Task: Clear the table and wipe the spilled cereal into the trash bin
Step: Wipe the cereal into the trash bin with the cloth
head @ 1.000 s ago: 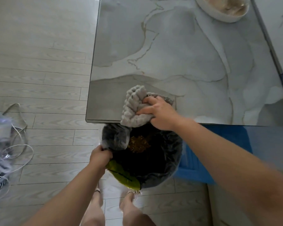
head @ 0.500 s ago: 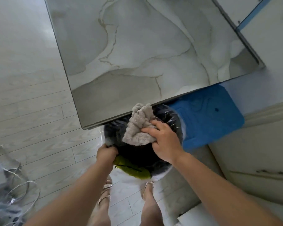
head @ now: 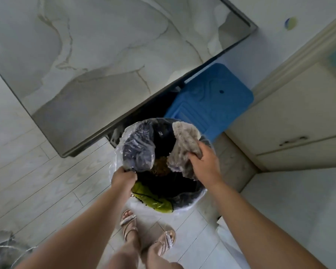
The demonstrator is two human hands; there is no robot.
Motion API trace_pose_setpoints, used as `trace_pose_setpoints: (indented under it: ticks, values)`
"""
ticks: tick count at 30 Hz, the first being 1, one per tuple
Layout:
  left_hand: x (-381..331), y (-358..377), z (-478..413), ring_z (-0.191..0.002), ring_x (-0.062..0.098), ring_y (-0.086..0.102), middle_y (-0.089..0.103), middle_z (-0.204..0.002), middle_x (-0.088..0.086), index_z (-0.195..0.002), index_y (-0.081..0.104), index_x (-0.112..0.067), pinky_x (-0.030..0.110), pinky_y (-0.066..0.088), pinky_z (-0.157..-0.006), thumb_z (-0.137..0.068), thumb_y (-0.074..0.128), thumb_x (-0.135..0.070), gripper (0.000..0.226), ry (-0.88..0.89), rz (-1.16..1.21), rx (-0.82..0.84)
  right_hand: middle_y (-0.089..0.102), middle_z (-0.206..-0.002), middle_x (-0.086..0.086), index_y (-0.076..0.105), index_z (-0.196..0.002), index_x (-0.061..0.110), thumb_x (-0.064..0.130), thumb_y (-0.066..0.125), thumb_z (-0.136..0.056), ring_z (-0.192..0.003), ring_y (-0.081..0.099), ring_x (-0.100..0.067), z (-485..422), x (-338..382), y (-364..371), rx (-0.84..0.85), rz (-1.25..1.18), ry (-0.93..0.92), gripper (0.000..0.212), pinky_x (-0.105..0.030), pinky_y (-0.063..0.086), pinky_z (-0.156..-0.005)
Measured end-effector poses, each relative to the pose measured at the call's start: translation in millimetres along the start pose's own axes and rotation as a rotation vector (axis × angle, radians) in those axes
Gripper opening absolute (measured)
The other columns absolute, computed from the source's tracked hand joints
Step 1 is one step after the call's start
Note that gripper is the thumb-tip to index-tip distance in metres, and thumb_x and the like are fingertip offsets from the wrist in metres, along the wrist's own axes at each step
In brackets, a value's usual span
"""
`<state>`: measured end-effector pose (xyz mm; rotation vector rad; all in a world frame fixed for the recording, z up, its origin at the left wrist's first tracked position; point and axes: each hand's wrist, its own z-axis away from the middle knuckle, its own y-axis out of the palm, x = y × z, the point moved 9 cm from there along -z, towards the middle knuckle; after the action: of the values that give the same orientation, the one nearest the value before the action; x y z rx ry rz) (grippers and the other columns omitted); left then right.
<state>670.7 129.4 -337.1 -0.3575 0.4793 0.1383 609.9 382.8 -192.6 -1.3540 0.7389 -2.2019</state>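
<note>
A round trash bin (head: pixel 186 199) lined with a clear plastic bag stands on the floor just below the near edge of the marble table (head: pixel 97 55). Brown cereal (head: pixel 160 166) lies inside it, beside a yellow-green wrapper (head: pixel 153 200). My left hand (head: pixel 123 176) grips the bag's edge at the bin's left rim. My right hand (head: pixel 205 164) holds a crumpled grey cloth (head: pixel 182 150) over the bin's right side, apart from the table.
A blue plastic stool (head: pixel 211 101) sits partly under the table, behind the bin. Cream cabinets (head: pixel 291 121) stand to the right. My sandalled feet (head: pixel 147 228) are just in front of the bin. Tangled cables (head: pixel 6 251) lie at the bottom left.
My right hand has drawn the cloth off the table edge and out over the bin's right side. The view has swung right and down. My left hand keeps its grip on the bag.
</note>
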Motion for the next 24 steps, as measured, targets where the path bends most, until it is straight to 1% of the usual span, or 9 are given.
trace_pose_setpoints:
  ticks: [4,7,10,13,17,19,20,22,24]
  values:
    - [13,23,-4,-0.081,0.029,0.052,0.053,-0.077,0.010,-0.098,0.057,-0.005,0.040,0.048,-0.073,-0.071,0.048,0.009,0.032,0.015,-0.005,0.021,0.061,-0.113,0.001,0.055,-0.123,0.025,0.025,0.057,-0.088,-0.107,0.054,-0.017,-2,-40,-4,-0.019,-0.110,0.088,0.034,-0.026,0.040,-0.090]
    - [25,38,-21,-0.081,0.029,0.053,0.054,-0.082,0.012,-0.098,0.056,-0.008,0.042,0.050,-0.078,-0.074,0.046,0.011,0.032,0.001,0.028,0.046,0.056,-0.105,0.007,0.053,-0.124,0.025,0.023,0.055,-0.090,-0.102,0.052,-0.015,-6,-71,12,-0.021,-0.199,0.161,0.034,-0.026,0.039,-0.088]
    - [39,54,-57,-0.085,0.030,0.053,0.055,-0.086,0.012,-0.099,0.056,-0.010,0.041,0.050,-0.075,-0.074,0.046,0.011,0.035,0.006,0.013,0.053,0.052,-0.109,0.006,0.050,-0.128,0.023,0.022,0.054,-0.091,-0.102,0.047,-0.013,-15,-104,42,-0.019,-0.245,0.210,0.038,-0.027,0.037,-0.092]
    - [55,75,-111,-0.085,0.032,0.054,0.056,-0.088,0.013,-0.099,0.056,-0.012,0.038,0.048,-0.067,-0.070,0.046,0.011,0.038,0.027,-0.029,0.080,0.058,-0.115,-0.002,0.052,-0.126,0.025,0.024,0.055,-0.090,-0.109,0.053,-0.023,-37,-145,86,-0.040,-0.314,0.290,0.036,-0.038,0.042,-0.099]
    - [77,94,-186,-0.087,0.034,0.059,0.060,-0.088,0.016,-0.095,0.057,-0.013,0.038,0.047,-0.066,-0.063,0.044,0.009,0.041,0.031,-0.111,0.117,0.059,-0.092,0.006,0.059,-0.112,0.024,0.019,0.058,-0.088,-0.095,0.055,-0.018,-70,-195,136,-0.091,-0.456,0.374,0.025,-0.028,0.039,-0.084]
    - [81,106,-228,-0.084,0.032,0.058,0.059,-0.087,0.017,-0.093,0.058,-0.010,0.037,0.045,-0.066,-0.062,0.044,0.010,0.039,0.083,-0.140,0.119,0.060,-0.091,0.008,0.061,-0.104,0.024,0.022,0.060,-0.086,-0.089,0.054,-0.015,-93,-224,163,-0.147,-0.518,0.405,0.018,-0.027,0.038,-0.083]
    - [78,113,-244,-0.084,0.032,0.058,0.059,-0.088,0.018,-0.092,0.058,-0.010,0.036,0.045,-0.066,-0.063,0.044,0.011,0.038,0.113,-0.169,0.125,0.062,-0.099,0.003,0.064,-0.103,0.021,0.026,0.061,-0.083,-0.093,0.055,-0.018,-105,-237,171,-0.171,-0.528,0.427,0.020,-0.030,0.040,-0.087]
    - [77,129,-274,-0.086,0.033,0.058,0.060,-0.092,0.018,-0.093,0.059,-0.012,0.035,0.045,-0.066,-0.064,0.043,0.011,0.040,0.170,-0.214,0.142,0.062,-0.112,-0.006,0.071,-0.084,0.026,0.039,0.064,-0.070,-0.104,0.057,-0.027,-128,-268,192,-0.193,-0.586,0.453,0.020,-0.041,0.045,-0.096]
    - [75,141,-291,-0.082,0.030,0.057,0.059,-0.089,0.016,-0.089,0.059,-0.016,0.035,0.043,-0.066,-0.065,0.043,0.012,0.040,0.205,-0.242,0.150,0.065,-0.108,-0.008,0.071,-0.064,0.038,0.045,0.063,-0.050,-0.102,0.060,-0.030,-145,-293,206,-0.211,-0.655,0.465,0.018,-0.047,0.047,-0.095]
